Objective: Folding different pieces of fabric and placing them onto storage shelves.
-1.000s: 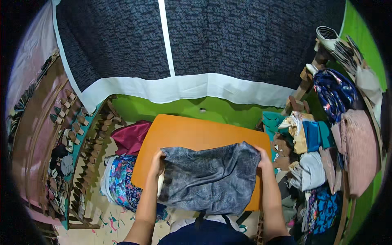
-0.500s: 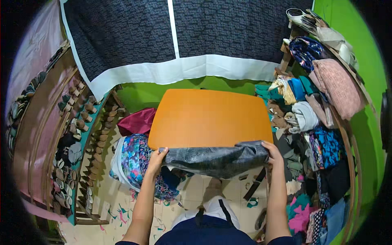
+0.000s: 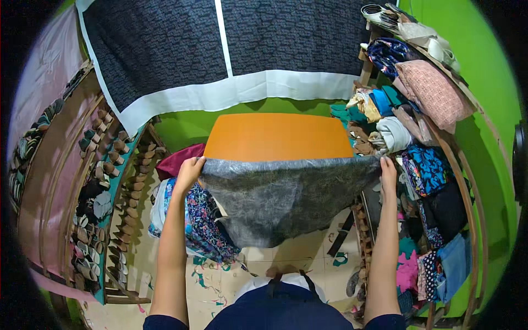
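A dark grey, mottled sheet of material (image 3: pixel 280 201) hangs stretched between my two hands, its top edge nearly straight. My left hand (image 3: pixel 190 171) pinches its upper left corner, and my right hand (image 3: pixel 388 171) grips the upper right corner. The sheet drapes down in front of an orange table (image 3: pixel 278 137) and hides the near part of its top. I cannot tell whether the sheet touches the tabletop.
Shoe lasts (image 3: pixel 132 203) fill racks on the left. A floral fabric bundle (image 3: pixel 206 220) and maroon cloth (image 3: pixel 179 161) lie left of the table. Folded fabrics (image 3: pixel 432 170) crowd shelves on the right. Scraps litter the tiled floor (image 3: pixel 264 261). A dark curtain (image 3: pixel 286 38) hangs behind.
Both hands have risen and moved apart. The sheet, bunched before, is now spread wider and hangs lower, covering more of the table.
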Available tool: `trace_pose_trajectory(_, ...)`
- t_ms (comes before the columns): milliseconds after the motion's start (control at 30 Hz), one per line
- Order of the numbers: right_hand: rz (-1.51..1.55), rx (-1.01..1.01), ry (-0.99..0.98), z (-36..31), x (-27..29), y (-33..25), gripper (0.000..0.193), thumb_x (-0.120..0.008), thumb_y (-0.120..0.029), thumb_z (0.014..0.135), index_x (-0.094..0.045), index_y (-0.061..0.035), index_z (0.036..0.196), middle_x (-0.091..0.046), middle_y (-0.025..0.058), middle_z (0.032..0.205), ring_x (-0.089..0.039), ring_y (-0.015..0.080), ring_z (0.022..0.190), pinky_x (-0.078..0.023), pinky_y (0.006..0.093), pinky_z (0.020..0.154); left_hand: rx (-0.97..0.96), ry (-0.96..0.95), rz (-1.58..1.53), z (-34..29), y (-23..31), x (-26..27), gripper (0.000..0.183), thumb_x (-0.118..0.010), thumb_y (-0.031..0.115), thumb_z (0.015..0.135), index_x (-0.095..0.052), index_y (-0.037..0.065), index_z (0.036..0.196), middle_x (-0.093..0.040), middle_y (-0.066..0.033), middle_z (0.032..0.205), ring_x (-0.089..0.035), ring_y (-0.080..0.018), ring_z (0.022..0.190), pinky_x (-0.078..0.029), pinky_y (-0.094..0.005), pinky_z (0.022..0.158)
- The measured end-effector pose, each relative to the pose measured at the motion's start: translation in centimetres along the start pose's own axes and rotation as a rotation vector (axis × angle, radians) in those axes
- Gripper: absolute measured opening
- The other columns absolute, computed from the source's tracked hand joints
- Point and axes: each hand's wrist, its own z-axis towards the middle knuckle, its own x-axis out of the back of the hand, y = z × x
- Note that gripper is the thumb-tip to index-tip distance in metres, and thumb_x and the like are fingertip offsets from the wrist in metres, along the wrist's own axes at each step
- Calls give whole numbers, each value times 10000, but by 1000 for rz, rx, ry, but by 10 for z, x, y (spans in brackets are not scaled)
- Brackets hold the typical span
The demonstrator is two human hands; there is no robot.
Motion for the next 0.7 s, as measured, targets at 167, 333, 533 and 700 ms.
trace_pose_trajectory(167,-449,237,38,26,-1,-13,336,-423,-233,898,-509,59,1042,-569,135,982,-515,213,898,-370,318,825,150,-148,186,18,16,-8,358,-581,291,794,-536,-62,836,-548,-191,684,-538,-225,634,-415,-357,609)
trace_pose_trajectory(333,-243,99,207,74,16,4,295,-425,-197,881,-498,52,1020,-546,152,969,-500,248,913,-360,330,843,192,-133,-457,29,52,-21,503,-563,198,822,-341,-33,1209,-525,-160,1072,-524,-199,939,-417,-303,814)
trace_pose_trajectory(533,-109,274,-34,102,-21,-15,307,-458,-52,838,-494,-8,1139,-531,77,938,-478,161,895,-347,273,849,225,-397,-824,69,52,-10,297,-488,37,803,-523,-28,1091,-558,-110,1036,-527,-159,897,-425,-251,771)
trace_pose_trajectory(700,-355,200,-254,162,-42,-19,443,-572,-9,707,-541,-34,1148,-621,63,948,-564,134,794,-432,241,734,34,-447,-364,124,78,-34,466,-565,40,708,-499,-39,1163,-546,-113,1109,-519,-139,934,-423,-241,796)
